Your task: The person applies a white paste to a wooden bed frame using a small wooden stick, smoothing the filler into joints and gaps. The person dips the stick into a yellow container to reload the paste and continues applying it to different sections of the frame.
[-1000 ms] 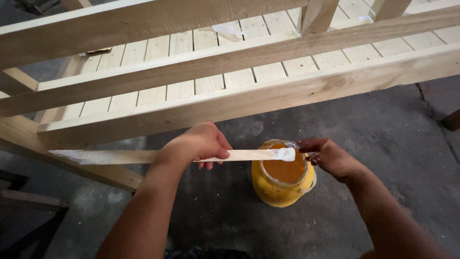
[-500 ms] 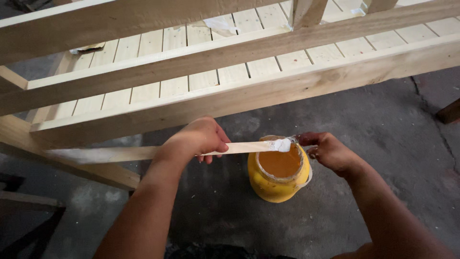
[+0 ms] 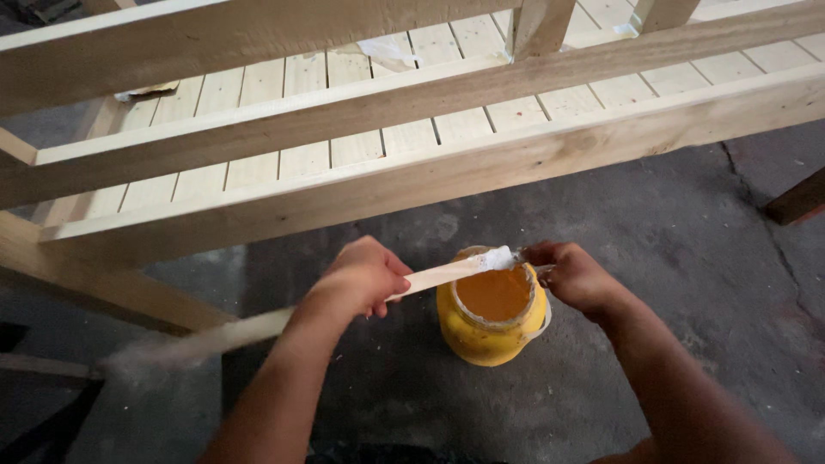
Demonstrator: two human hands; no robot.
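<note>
My left hand grips a long thin wooden slat near its right part. The slat runs from the lower left, where it is blurred, up to the rim of a yellow open jar on the floor. White paste sits on the slat's tip, right over the jar's rim. My right hand is closed at the jar's right rim, fingers next to the paste; a small tool in it is mostly hidden. The jar holds an orange-brown liquid.
A bare wooden frame with long rails and a slatted deck spans the upper half of the view. A slanted wooden beam lies at the left. Dark concrete floor surrounds the jar. Another piece of wood shows at the right edge.
The slat's left end has swung downward and is now blurred. Its tip stays at the jar's rim. My right hand remains by the paste.
</note>
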